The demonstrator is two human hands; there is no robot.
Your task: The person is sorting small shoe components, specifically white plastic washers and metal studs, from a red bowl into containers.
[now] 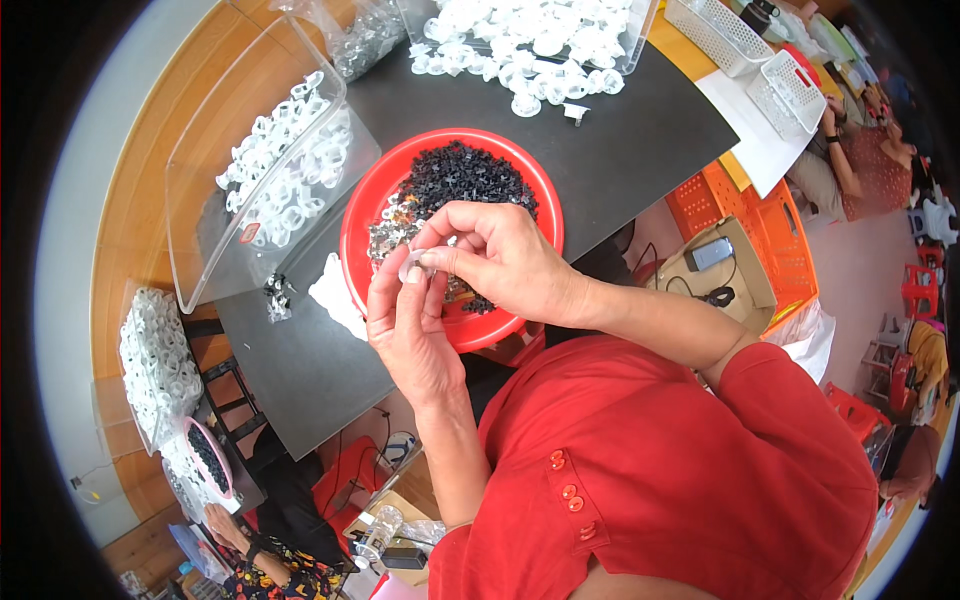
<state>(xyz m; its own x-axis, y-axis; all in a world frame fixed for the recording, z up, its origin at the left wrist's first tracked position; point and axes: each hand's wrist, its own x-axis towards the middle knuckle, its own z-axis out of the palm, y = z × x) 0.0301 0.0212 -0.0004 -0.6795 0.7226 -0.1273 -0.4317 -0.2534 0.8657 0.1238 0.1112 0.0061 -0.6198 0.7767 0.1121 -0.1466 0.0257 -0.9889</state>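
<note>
Both hands meet at the centre of the frame, just above the near rim of a red bowl (pixel 520 170). The left hand (pixel 410 320) rises from below with its fingers pinched on a small clear ring (pixel 414 266), holding it up close so the part faces the person. The right hand (pixel 505 262) comes in from the right and curls over the same ring, thumb and forefinger closed on it or on something tiny pressed into it; which one I cannot tell. So the two hands are together, both clamped on that one piece.

The bowl sits right under the hands, likely so that anything dropped falls back in. It holds a heap of black parts (pixel 465 178) toward the top and a smaller patch of shiny metal bits (pixel 390 232) on its left side, both within a short reach.

At upper left a clear bin (pixel 200 215) leans tilted on the black table (pixel 640 140), its white rings (pixel 290 170) open toward the person. More white rings lie in a tray (pixel 530 40) along the top edge. White baskets (pixel 775 85) stand at upper right, and an orange crate (pixel 770 225) sits below the table's right corner.
</note>
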